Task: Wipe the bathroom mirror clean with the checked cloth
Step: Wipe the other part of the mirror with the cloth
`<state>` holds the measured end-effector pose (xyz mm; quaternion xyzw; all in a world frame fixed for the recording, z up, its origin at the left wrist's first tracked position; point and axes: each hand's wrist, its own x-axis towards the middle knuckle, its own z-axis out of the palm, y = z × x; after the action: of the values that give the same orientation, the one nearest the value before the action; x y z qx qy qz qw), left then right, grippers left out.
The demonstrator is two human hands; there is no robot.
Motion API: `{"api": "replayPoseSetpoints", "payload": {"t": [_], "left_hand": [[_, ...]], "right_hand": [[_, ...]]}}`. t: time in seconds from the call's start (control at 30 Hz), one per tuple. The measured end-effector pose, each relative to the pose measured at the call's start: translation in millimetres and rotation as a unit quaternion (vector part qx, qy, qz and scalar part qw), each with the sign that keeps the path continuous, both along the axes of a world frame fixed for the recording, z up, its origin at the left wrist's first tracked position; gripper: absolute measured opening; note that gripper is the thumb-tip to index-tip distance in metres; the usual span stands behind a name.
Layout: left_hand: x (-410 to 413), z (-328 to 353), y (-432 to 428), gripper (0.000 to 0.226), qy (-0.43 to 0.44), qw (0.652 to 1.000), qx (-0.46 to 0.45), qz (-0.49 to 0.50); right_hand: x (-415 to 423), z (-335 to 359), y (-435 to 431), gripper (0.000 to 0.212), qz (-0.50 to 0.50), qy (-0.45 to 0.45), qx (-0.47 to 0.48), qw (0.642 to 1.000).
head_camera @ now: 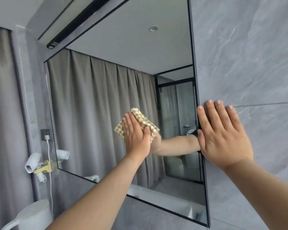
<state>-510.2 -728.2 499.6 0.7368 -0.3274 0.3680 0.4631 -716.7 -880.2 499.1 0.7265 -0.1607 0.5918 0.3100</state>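
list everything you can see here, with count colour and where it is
mirror: one, black-edged, on the wall, centre
checked cloth: one, beige and white, flat against the mirror glass
wall tiles: several, grey marbled, right of the mirror
curtain: one, grey, far left
socket: one, dark grey, left of the mirror, white plug in it
hair dryer: one, white, in a yellow wall holder below the socket
kettle: one, white, bottom left corner
left hand: fingers straight, presses the cloth
right hand: flat on the tiles at the mirror's right edge
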Motion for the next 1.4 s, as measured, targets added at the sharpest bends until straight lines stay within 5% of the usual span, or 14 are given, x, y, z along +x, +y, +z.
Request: {"api": "replayPoseSetpoints", "payload": {"t": [0.13,0.23,0.5,0.7,1.03,1.23,1.4], "left_hand": [[-31.9,21.4,-10.8,0.08,-0.243,0.949,0.202,0.0],[-42.7,44.9,-19.0,0.081,-0.351,0.902,0.253,0.004],[-12.2,109.2,-13.6,0.074,-0.281,0.947,0.154,0.021],[-14.0,113.2,-14.1,0.073,-0.286,0.949,0.133,0.016],[-29.7,32.9,-22.0,0.088,-0.487,0.823,0.292,0.018],[-54.7,138.1,-40.2,0.078,-0.354,0.916,0.19,0.007],[-73.4,247.6,-51.5,0.073,-0.276,0.95,0.142,0.016]], "right_hand": [[0.1,0.0,-1.1,0.06,0.01,0.005,0.005,1.0],[0.1,-0.2,-1.4,0.059,0.016,0.004,0.007,1.0],[0.8,0.2,-1.8,0.059,0.006,0.005,0.008,1.0],[3.2,-1.2,-4.4,0.058,0.001,-0.003,-0.001,1.0],[5.2,-2.0,-6.6,0.059,0.002,-0.01,-0.012,1.0],[5.9,-1.3,-4.6,0.06,-0.006,-0.024,-0.016,1.0],[4.8,-1.5,-5.8,0.06,-0.014,-0.026,-0.014,0.999]]}}
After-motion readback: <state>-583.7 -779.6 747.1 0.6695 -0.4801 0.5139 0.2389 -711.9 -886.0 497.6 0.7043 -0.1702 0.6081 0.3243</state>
